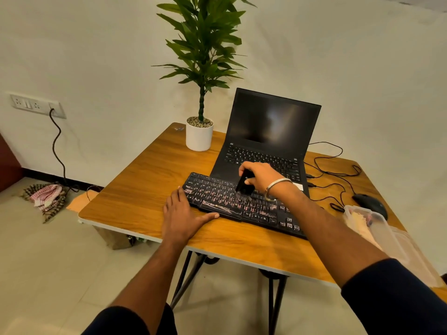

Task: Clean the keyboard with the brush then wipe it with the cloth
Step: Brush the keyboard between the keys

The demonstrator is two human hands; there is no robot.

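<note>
A black keyboard lies slantwise on the wooden table, in front of an open laptop. My right hand grips a small black brush whose bristles touch the keys near the keyboard's middle. My left hand lies flat on the table, fingers straight along the keyboard's left end and thumb against its front edge. The cloth is hard to make out; something pale lies inside the clear plastic container at the right.
The black laptop stands open behind the keyboard, a potted plant to its left. A black mouse and tangled cables lie at the right. A rag heap and a wall socket are off to the left.
</note>
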